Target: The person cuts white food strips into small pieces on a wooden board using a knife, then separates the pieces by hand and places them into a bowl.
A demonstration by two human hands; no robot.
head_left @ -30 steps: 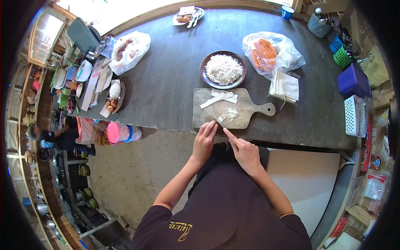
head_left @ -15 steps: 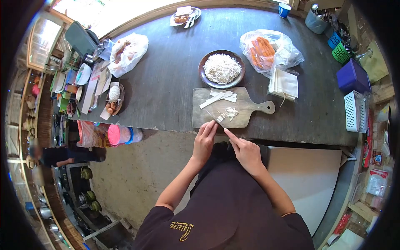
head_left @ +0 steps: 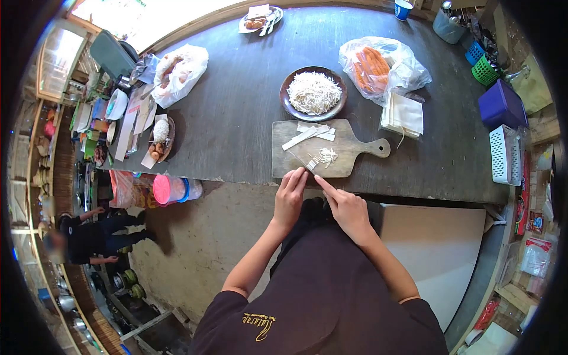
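Head view: slicing of pale strips is judged in hand. The left hand [head_left: 289,198] lies flat, fingers released, at the near edge of the cutting board [head_left: 349,158]. The right hand [head_left: 346,208] appears clenched on a knife [head_left: 300,160], grasp partly obscured. Cut slivers [head_left: 326,155] lie mid-board. Steady downward cuts are called for next. Gold shirt lettering [head_left: 257,325] is not legible.
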